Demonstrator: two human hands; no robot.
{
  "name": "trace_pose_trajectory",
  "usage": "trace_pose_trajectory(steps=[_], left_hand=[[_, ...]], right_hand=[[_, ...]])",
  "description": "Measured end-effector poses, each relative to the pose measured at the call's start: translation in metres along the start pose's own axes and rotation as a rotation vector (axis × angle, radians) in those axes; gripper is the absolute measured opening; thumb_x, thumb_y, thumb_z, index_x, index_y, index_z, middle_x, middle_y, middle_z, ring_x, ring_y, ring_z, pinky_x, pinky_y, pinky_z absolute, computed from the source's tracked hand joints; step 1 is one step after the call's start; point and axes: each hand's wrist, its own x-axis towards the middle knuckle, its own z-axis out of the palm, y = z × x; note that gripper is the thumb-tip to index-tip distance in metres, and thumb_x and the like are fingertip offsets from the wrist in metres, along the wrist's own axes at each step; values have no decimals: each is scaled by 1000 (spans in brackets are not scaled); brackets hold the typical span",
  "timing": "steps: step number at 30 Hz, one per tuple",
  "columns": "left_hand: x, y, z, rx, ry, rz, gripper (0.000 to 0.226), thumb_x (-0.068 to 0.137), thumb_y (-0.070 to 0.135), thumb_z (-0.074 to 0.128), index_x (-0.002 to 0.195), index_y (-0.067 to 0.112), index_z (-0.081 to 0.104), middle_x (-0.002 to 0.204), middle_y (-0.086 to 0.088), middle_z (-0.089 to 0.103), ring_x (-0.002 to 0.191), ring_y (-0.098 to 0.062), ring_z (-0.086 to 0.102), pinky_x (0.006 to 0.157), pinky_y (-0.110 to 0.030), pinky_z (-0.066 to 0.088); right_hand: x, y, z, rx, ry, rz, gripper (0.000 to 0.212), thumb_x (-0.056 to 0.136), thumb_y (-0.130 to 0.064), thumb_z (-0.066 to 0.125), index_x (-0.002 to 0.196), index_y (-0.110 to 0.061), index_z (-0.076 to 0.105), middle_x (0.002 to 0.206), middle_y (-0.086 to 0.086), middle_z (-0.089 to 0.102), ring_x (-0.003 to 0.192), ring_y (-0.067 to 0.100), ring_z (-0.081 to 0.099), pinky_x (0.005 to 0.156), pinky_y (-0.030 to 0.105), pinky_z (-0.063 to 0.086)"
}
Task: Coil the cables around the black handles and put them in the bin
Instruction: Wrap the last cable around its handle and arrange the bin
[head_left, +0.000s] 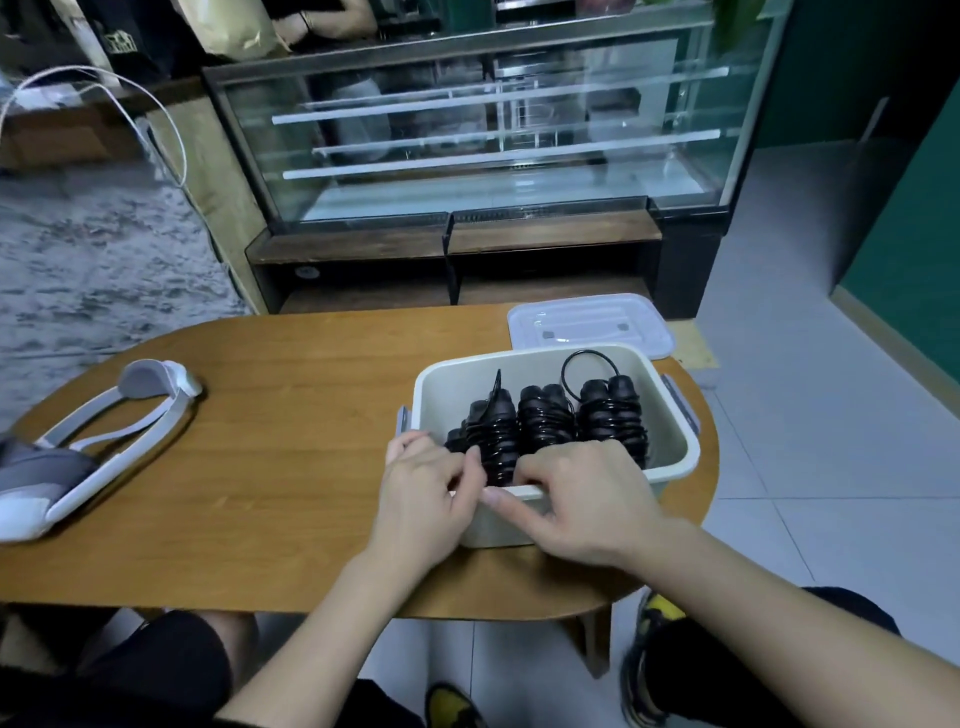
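Fingers of both hands touch leftmost wrapped handle in bin.

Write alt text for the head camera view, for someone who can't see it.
Both hands reach into a white bin on a wooden table, touching cable-wrapped black handles. The lid lies behind it, a headset left.

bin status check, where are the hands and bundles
Left hand and right hand at the bin's near rim, fingers on the leftmost bundle. Two more coiled bundles inside. Lid off, behind the bin. Nothing blocking.
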Motion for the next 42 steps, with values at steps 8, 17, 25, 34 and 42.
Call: trace_pose_trajectory(steps=[8, 17, 25, 34, 42], left_hand=[[39, -2, 0, -3, -75, 26, 59, 103, 53, 43, 56, 18, 54, 56, 14, 40, 62, -17, 47, 85, -39, 39], [211, -31, 67, -149, -513, -453, 16, 93, 31, 64, 85, 18, 70, 75, 6, 68, 68, -10, 60, 61, -22, 41], [254, -60, 190, -225, -1039, -778, 30, 96, 31, 65, 117, 14, 50, 96, -7, 49, 79, -24, 48, 76, -38, 50], [253, -67, 236, -126, -950, -915, 41, 93, 10, 62, 128, 5, 42, 121, -18, 57, 100, -33, 58, 81, -43, 54], [266, -78, 208, 21, -516, -822, 39, 89, -1, 59, 128, 1, 61, 130, -15, 62, 100, -27, 55, 80, -30, 43]], right_hand=[[19, 36, -22, 314, 49, 60, 54, 90, -70, 37, 75, -27, 65, 69, -14, 64, 71, 2, 60, 64, 29, 48], [99, 172, -41, 359, 284, 494, 42, 97, -56, 47, 79, -23, 64, 71, -9, 65, 69, 5, 59, 60, 20, 41], [145, 268, 49, 22, -288, 779, 70, 86, -74, 38, 134, -24, 50, 131, 11, 54, 116, 33, 55, 96, 45, 47], [147, 301, 82, 134, -354, 935, 82, 87, -63, 55, 148, -17, 28, 140, 20, 43, 124, 42, 48, 101, 48, 42], [140, 315, 75, 405, 64, 1050, 63, 89, -24, 60, 144, -4, 38, 119, 18, 62, 107, 36, 58, 80, 32, 41]])
